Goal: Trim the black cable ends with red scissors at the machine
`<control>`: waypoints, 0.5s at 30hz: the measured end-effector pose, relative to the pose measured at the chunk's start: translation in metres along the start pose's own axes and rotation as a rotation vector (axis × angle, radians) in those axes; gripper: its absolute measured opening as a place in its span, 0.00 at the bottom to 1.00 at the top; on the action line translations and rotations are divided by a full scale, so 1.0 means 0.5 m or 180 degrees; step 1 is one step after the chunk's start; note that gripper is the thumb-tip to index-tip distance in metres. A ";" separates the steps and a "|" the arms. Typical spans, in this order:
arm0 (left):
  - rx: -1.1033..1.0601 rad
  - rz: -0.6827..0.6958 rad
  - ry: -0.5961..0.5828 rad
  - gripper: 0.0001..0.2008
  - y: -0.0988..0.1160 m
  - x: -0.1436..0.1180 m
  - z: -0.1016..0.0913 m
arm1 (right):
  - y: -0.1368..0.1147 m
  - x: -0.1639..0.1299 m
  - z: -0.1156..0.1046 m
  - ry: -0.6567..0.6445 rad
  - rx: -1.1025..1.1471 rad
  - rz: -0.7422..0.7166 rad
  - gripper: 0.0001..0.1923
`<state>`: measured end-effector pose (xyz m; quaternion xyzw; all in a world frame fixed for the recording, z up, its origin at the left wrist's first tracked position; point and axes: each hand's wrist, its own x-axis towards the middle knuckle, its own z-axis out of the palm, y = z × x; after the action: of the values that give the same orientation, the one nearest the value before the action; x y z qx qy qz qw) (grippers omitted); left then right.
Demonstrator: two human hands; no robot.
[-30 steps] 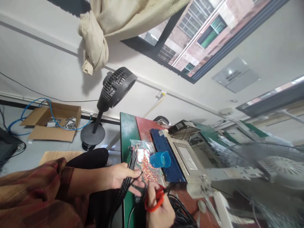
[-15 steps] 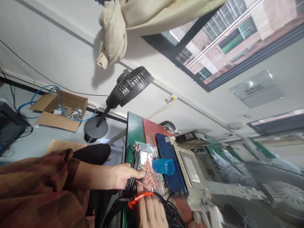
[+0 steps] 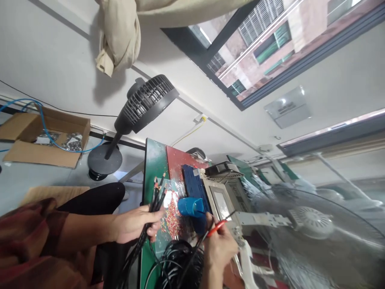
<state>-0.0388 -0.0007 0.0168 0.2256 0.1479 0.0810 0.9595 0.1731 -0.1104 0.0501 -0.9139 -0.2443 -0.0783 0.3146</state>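
My left hand (image 3: pixel 136 222) is closed around a bundle of black cables (image 3: pixel 150 212) at the green bench edge (image 3: pixel 150 160); their stripped ends stick out past my fingers. My right hand (image 3: pixel 219 247) grips a red-handled tool (image 3: pixel 217 228) together with a thin black wire, close to the grey machine (image 3: pixel 222 196). A blue plastic cup (image 3: pixel 190 206) lies on its side between my hands. Under it sits a clear bag of small red parts (image 3: pixel 172 210). A coil of black cable (image 3: pixel 177 263) lies beneath my right hand.
A black floor fan (image 3: pixel 141 106) stands left of the bench. A cardboard box (image 3: pixel 45 138) with a blue cable sits on the floor. A blue tray (image 3: pixel 192 182) lies beside the machine. A blurred fan guard (image 3: pixel 313 224) fills the right side. A cloth (image 3: pixel 118 34) hangs above.
My right hand has moved right, from beside my left hand to the machine, carrying the red-handled tool. My left hand still holds the cable bundle. The view has shifted.
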 end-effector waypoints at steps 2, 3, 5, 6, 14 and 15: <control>-0.0070 0.0070 0.0011 0.13 -0.001 0.004 -0.008 | 0.001 0.000 0.009 -0.0089 -0.0154 0.0112 0.28; -0.0082 0.0125 0.0028 0.12 -0.002 0.006 -0.012 | 0.000 -0.001 0.010 -0.0143 -0.0192 0.0102 0.28; -0.0063 0.0240 0.0103 0.10 -0.006 0.011 -0.019 | -0.005 0.000 0.011 -0.0257 -0.0235 0.0073 0.29; -0.0036 0.0268 0.0139 0.10 -0.008 0.013 -0.022 | -0.007 0.000 0.011 -0.0304 -0.0223 0.0069 0.30; 0.0171 0.0149 0.0266 0.14 -0.012 0.030 -0.036 | 0.012 0.011 0.024 -0.0469 -0.0074 0.0041 0.33; 0.0202 0.0166 0.0253 0.14 -0.011 0.030 -0.035 | 0.014 0.012 0.025 -0.0476 -0.0103 0.0034 0.33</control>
<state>-0.0295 0.0048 -0.0044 0.2563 0.1825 0.1101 0.9428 0.1816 -0.1051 0.0380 -0.9235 -0.2609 -0.0120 0.2811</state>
